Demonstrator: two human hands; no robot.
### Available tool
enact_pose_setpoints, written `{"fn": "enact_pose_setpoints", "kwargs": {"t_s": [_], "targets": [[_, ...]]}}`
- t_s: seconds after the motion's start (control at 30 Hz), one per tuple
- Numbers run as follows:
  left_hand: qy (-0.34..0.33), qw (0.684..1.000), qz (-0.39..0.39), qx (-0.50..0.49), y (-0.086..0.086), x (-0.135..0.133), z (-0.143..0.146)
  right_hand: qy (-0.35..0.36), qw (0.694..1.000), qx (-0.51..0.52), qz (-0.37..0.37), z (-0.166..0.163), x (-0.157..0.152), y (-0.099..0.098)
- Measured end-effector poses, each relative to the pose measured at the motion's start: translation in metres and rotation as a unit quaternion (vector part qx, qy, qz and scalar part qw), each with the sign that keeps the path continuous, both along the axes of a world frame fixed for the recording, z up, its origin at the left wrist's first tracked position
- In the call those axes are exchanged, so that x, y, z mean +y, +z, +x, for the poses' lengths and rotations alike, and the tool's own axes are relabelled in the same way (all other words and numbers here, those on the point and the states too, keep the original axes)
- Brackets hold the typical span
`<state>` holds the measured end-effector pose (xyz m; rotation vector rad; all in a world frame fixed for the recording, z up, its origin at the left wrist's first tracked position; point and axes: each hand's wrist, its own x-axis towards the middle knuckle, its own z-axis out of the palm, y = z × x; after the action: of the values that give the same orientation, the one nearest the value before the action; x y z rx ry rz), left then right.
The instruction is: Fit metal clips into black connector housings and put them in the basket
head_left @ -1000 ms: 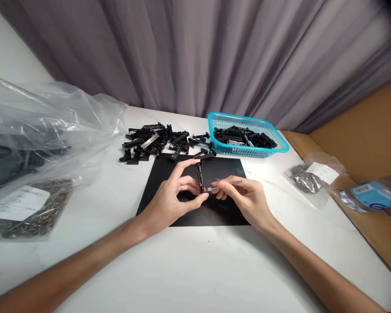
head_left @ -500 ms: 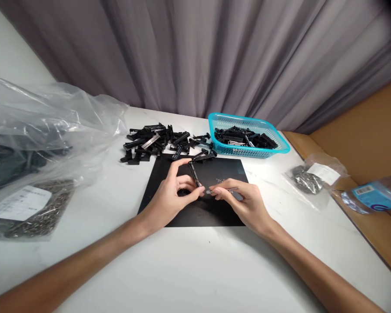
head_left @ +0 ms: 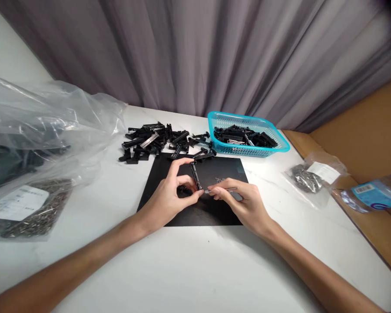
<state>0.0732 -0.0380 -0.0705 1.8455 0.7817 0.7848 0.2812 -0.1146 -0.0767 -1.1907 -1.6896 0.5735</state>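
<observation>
Nearest the camera, on the white table (head_left: 182,269), two bare forearms ran forward and met over a black mat (head_left: 215,211). Left hand (head_left: 169,198) pinched a slim black plastic part (head_left: 195,175) end to end between thumb and forefinger; part stood nearly upright, leaning a little left, just above the mat. Right hand (head_left: 244,204) pinched a thin metal strip (head_left: 226,189) between thumb and fingertips, its tip at the lower end of the part, beside the left thumb; whether it was seated could not be told. A few small metal bits (head_left: 220,179) lay on the mat just beyond. Left of the mat: labelled bag of metal pieces (head_left: 22,208), and behind it a large clear plastic bag (head_left: 52,121). Right: small labelled bag (head_left: 313,176), blue packet (head_left: 371,193), brown cardboard (head_left: 368,134). Beyond the mat's far edge, loose heap of black parts (head_left: 156,141); beside it to the right, teal basket (head_left: 250,151) holding more. Grey curtain (head_left: 215,52) closed off the back.
</observation>
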Motion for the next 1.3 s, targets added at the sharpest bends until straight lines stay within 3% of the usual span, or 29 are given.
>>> {"fn": "enact_pose_setpoints", "kwargs": {"t_s": [0.23, 0.47, 0.77, 0.9, 1.03, 1.13, 1.3], "targets": [[0.023, 0.999, 0.030, 0.013, 0.002, 0.002, -0.001, -0.155, 0.987, 0.049, 0.013, -0.004, 0.001, 0.001], [0.009, 1.000, 0.011, -0.008, 0.000, -0.001, 0.000, -0.043, 0.998, -0.022, -0.041, -0.009, 0.001, 0.001], [0.020, 1.000, 0.008, 0.014, 0.003, -0.001, 0.000, -0.050, 0.998, 0.008, -0.040, -0.010, 0.000, 0.002], [0.010, 0.988, 0.127, 0.086, 0.004, 0.002, -0.003, -0.074, 0.997, -0.004, 0.004, -0.002, 0.002, 0.005], [-0.015, 0.944, 0.273, 0.184, 0.002, 0.004, -0.005, -0.087, 0.994, -0.045, 0.058, 0.005, 0.006, 0.005], [-0.023, 0.928, 0.301, 0.218, -0.001, 0.004, -0.005, -0.081, 0.991, -0.081, 0.075, 0.007, 0.008, 0.000], [-0.045, 0.927, 0.305, 0.212, 0.000, 0.005, -0.003, -0.075, 0.983, -0.132, 0.099, 0.005, 0.012, -0.009]]}}
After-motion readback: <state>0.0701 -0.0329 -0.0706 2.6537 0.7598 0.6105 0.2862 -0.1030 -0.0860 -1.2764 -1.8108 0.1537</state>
